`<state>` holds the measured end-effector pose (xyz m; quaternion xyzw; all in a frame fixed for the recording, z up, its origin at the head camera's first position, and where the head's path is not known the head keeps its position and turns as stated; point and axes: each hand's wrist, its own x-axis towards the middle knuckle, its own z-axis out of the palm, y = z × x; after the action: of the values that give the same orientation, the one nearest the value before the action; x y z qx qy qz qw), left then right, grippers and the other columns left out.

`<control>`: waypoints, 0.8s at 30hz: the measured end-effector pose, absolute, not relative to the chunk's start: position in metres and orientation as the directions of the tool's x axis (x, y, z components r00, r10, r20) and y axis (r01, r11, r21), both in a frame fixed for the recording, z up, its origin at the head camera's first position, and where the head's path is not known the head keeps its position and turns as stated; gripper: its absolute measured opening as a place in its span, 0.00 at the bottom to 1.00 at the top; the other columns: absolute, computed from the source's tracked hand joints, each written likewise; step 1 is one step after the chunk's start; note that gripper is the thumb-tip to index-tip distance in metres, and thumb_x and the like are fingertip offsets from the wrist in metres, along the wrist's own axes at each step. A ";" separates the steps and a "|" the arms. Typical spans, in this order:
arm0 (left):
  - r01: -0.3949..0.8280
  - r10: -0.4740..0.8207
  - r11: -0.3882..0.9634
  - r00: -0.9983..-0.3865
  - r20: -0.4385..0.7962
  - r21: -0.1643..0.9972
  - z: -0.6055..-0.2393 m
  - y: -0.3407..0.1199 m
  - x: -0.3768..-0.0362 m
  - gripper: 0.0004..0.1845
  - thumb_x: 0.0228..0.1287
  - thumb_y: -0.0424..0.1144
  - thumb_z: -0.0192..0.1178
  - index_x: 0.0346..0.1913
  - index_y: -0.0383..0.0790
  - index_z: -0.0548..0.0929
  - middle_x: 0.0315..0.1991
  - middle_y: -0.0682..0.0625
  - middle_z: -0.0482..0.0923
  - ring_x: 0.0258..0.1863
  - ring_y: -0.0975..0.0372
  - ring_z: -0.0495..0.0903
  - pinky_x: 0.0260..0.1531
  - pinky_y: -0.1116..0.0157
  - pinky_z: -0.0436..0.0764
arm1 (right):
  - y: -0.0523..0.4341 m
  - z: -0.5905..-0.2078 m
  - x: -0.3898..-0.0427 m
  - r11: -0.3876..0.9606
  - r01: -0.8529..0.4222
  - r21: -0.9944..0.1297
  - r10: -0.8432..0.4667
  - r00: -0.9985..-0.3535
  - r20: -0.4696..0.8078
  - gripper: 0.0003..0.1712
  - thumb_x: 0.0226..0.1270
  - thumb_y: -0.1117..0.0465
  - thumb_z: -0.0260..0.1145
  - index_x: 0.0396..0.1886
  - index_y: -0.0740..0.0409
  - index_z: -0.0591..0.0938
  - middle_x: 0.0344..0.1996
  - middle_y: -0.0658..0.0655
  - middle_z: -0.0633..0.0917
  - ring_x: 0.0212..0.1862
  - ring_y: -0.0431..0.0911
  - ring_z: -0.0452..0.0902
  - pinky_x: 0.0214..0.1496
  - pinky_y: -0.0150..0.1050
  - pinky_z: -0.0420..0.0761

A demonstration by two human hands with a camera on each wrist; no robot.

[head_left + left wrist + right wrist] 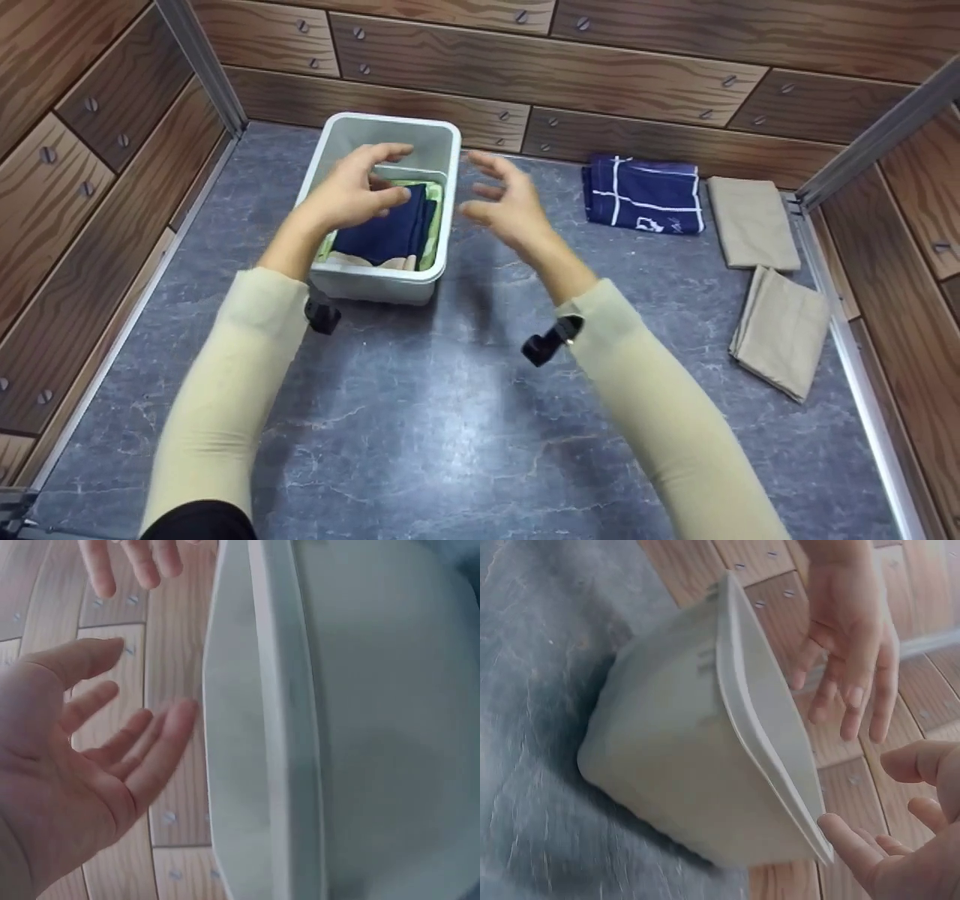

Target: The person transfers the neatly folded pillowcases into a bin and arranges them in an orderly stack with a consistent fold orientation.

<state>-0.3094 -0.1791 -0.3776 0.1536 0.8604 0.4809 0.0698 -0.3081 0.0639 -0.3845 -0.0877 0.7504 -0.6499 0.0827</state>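
Your left hand [352,191], spread, hovers over bin [442,150]; right hand [502,202], spread, at its 3 o'clock.

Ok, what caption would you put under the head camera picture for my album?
Two open hands, left hand and right hand, hover over a white bin of folded cloths.

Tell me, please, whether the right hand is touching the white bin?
Apart. The head view shows the right hand open in the air beside the white bin, with grey tabletop visible between them.
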 end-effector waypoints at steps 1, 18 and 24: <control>0.210 0.338 0.450 -0.940 0.052 0.868 -0.379 -0.174 -0.309 0.33 0.67 0.33 0.63 0.74 0.44 0.67 0.70 0.43 0.65 0.57 0.49 0.79 0.39 0.61 0.87 | 0.072 -0.384 -0.308 0.125 -0.026 -0.992 -0.222 -0.975 -0.003 0.43 0.53 0.79 0.66 0.71 0.55 0.71 0.70 0.63 0.68 0.66 0.58 0.71 0.51 0.46 0.86; 0.596 0.375 0.388 -0.799 0.470 0.703 -0.419 -0.055 -0.311 0.29 0.62 0.32 0.64 0.68 0.36 0.73 0.59 0.40 0.76 0.53 0.51 0.80 0.54 0.61 0.81 | 0.199 -0.422 -0.312 0.154 -0.031 -0.988 0.019 -0.999 0.035 0.39 0.57 0.76 0.65 0.71 0.59 0.70 0.69 0.62 0.69 0.66 0.57 0.71 0.54 0.44 0.85; 0.631 0.405 0.646 -0.761 0.507 0.430 -0.438 -0.005 -0.315 0.29 0.65 0.42 0.63 0.69 0.45 0.73 0.62 0.47 0.74 0.61 0.53 0.73 0.64 0.58 0.73 | 0.237 -0.450 -0.320 0.503 -0.211 -0.838 0.030 -0.965 0.261 0.35 0.55 0.68 0.69 0.67 0.60 0.75 0.65 0.62 0.75 0.61 0.58 0.76 0.58 0.48 0.82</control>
<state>-0.3151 -0.0055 -0.4381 0.2917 0.8879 0.3034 -0.1858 -0.3205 0.2369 -0.4496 -0.0526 0.8584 -0.4955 -0.1216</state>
